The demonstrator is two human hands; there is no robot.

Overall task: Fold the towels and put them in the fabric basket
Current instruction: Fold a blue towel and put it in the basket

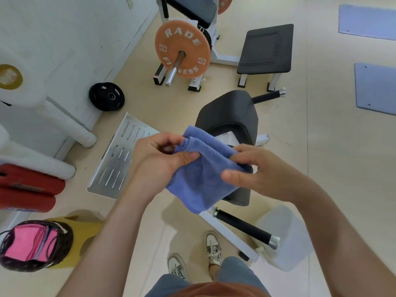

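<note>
I hold a blue towel (203,174) in the air in front of me, folded over into a small thick rectangle. My left hand (158,157) pinches its upper left corner, thumb on top. My right hand (255,170) grips its right edge with the fingers spread across the cloth. At the lower left, a dark woven fabric basket (62,243) stands on a yellow stool (85,236). Inside it lie folded pink towels (25,243) and one blue-grey towel (46,243).
A black padded gym bench (231,116) with white frame and black handles sits under the towel. A perforated metal footplate (115,159) lies to its left. An orange weight plate (182,48), a black plate (106,96), another bench (265,50) and red pads (27,189) surround me.
</note>
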